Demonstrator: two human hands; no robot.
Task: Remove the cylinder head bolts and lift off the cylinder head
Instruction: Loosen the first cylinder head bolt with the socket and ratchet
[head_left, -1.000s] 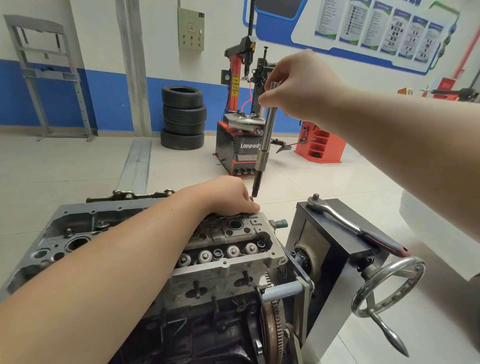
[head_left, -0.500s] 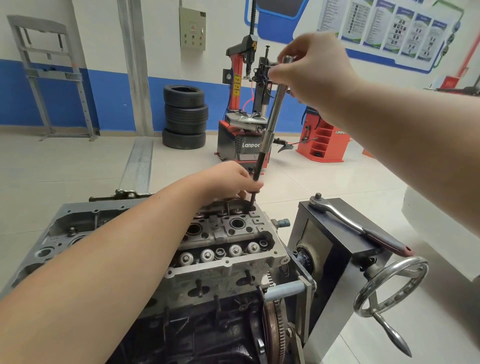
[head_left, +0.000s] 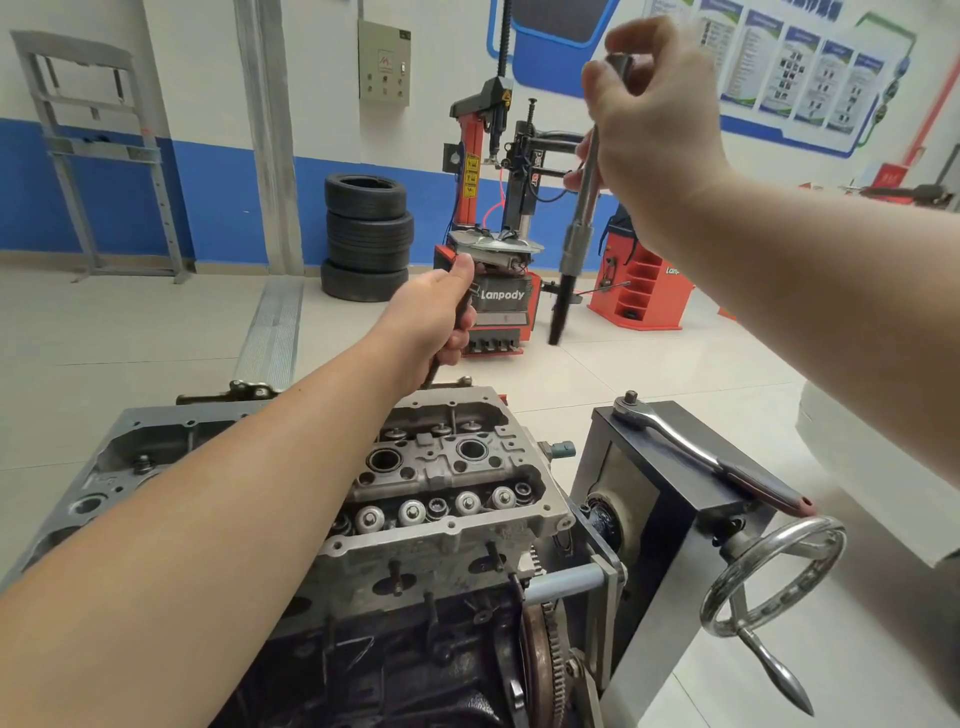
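The cylinder head (head_left: 441, 483) sits on top of the dark engine block (head_left: 395, 660), which is mounted on a stand; everything below is placed relative to that head. Above its far edge the left hand (head_left: 436, 317) is clenched around a long dark bolt (head_left: 432, 375) — the shank slants down out of the fist, its lower end just over the head's far rim; whether the tip still sits in its hole I cannot tell. Higher and to the right of the head, the right hand (head_left: 649, 109) grasps a long extension bar (head_left: 584, 197) near its top, thumb and fingers curled around the upper end; the bar hangs nearly upright, its dark socket end (head_left: 561, 312) in the air, well apart from the head. Just right of the head, a ratchet wrench (head_left: 701, 457) with a red grip lies on the stand's black box (head_left: 665, 519); a chrome handwheel (head_left: 774, 582) hangs off that box's near side. Beyond the head, across the tiled floor (head_left: 156, 338), stand a stack of tyres (head_left: 368, 236) and a red tyre changer (head_left: 498, 291) — both against the blue-banded wall.
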